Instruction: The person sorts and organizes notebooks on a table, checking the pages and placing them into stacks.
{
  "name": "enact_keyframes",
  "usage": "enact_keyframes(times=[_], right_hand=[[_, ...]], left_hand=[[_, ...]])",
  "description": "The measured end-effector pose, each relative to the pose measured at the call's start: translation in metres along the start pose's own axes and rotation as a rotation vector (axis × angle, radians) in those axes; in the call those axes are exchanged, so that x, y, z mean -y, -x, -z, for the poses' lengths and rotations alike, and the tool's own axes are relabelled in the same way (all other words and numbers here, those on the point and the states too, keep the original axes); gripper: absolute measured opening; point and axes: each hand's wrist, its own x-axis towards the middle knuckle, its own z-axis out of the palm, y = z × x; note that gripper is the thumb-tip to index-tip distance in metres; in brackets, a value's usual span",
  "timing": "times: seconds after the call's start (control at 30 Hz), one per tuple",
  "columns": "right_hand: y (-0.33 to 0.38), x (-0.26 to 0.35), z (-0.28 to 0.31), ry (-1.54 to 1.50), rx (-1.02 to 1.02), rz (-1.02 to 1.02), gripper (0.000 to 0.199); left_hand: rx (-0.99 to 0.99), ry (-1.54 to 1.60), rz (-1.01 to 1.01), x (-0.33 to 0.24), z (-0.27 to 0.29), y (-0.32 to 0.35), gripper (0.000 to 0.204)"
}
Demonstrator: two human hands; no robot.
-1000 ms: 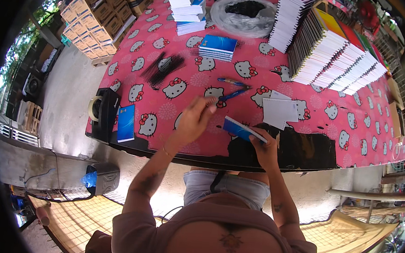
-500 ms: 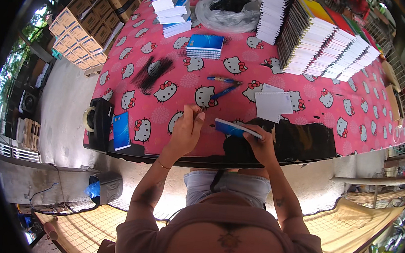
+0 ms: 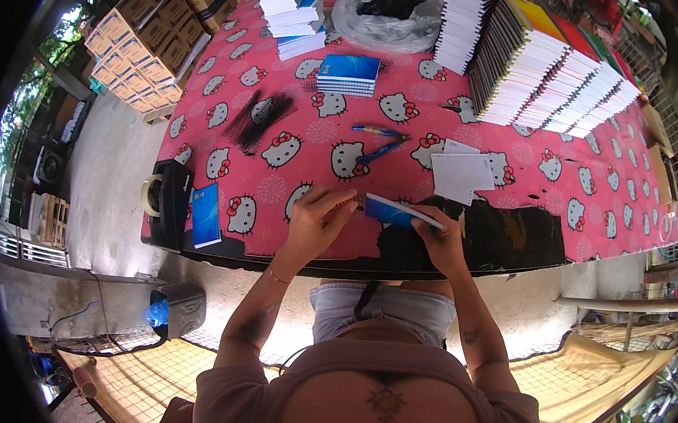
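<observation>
A small blue-covered notebook [image 3: 390, 213] is gripped at its right end by my right hand [image 3: 441, 238], its white page edge turned up, above the near edge of the table. Just left of it, my left hand [image 3: 319, 219] is closed in a pinch. Between those fingers sits a thin, dark reddish strip that looks like a binding coil [image 3: 346, 202]; its tip is close to the notebook's left end. Farther forward lies a blue-handled tool like pliers [image 3: 378, 151]. A pile of black binding coils [image 3: 259, 123] rests on the pink tablecloth to the left.
A tape dispenser [image 3: 168, 203] and a blue notebook [image 3: 206, 216] lie at the near left. Loose white sheets [image 3: 463, 175] are at right. Blue notebooks [image 3: 348, 75], tall spiral notebook stacks [image 3: 549, 77] and a plastic-wrapped roll [image 3: 384, 34] stand farther back. Cartons [image 3: 133, 63] are stacked beyond the table.
My left hand has shifted right and turned, bringing its fingertips and the dark strip toward the notebook's left end. My right hand still holds the notebook, moved slightly.
</observation>
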Motion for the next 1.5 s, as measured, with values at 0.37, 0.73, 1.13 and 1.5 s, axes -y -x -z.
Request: enact_keyframes(times=[0.37, 0.73, 1.13, 1.5], right_hand=[[0.002, -0.004, 0.004, -0.041, 0.018, -0.037, 0.024], [0.009, -0.007, 0.004, 0.027, 0.031, -0.028, 0.023], [0.016, 0.022, -0.003, -0.121, -0.103, -0.124, 0.028], [0.021, 0.036, 0.003, -0.131, -0.117, -0.144, 0.029]], left_hand=[[-0.021, 0.048, 0.034, 0.006, -0.006, -0.003, 0.023], [0.26, -0.062, -0.21, 0.01, 0.003, -0.01, 0.021], [0.126, -0.581, -0.247, -0.031, -0.017, -0.009, 0.064], [0.242, -0.633, -0.34, -0.035, -0.031, 0.015, 0.077]])
